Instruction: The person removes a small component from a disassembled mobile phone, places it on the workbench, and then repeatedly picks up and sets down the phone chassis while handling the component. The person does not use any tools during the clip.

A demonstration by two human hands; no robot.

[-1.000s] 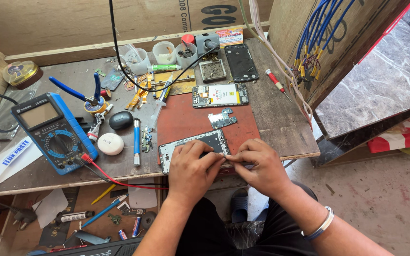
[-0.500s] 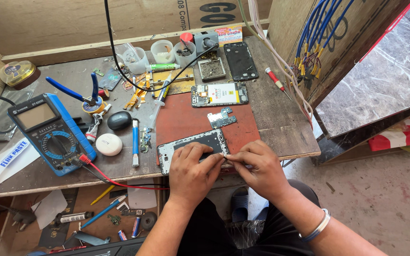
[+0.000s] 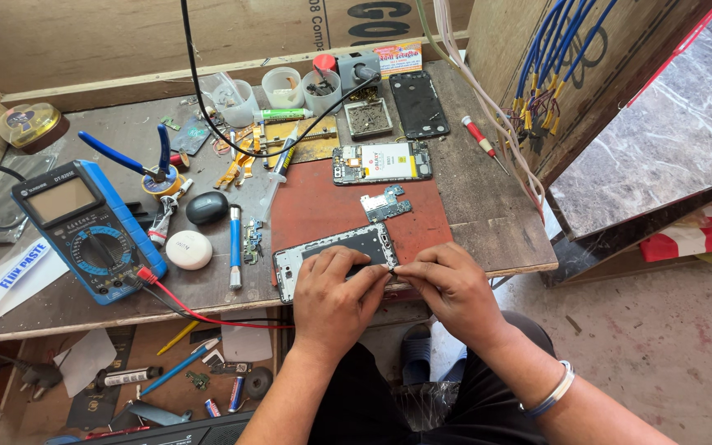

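Observation:
An opened phone frame (image 3: 323,247) lies on a red mat (image 3: 323,206) at the bench's near edge. My left hand (image 3: 335,301) rests on the frame's lower part, fingers pressing it down. My right hand (image 3: 451,288) is beside it, its thumb and forefinger pinched together at the frame's right corner, where they meet my left fingertips. What they pinch is too small to make out. A small circuit board (image 3: 385,204) lies just beyond the frame, and a second opened phone with a white battery (image 3: 381,162) lies farther back.
A blue multimeter (image 3: 88,231) with a red lead sits at left, near a white round case (image 3: 189,250), a black oval case (image 3: 207,208) and blue tweezers (image 3: 129,156). Plastic cups (image 3: 282,86), a black back cover (image 3: 419,103) and a red screwdriver (image 3: 481,142) lie behind. Blue wires (image 3: 550,74) hang at right.
Both hands stay at the frame's near right corner; only the fingertips shift slightly. The camera view has drifted a little.

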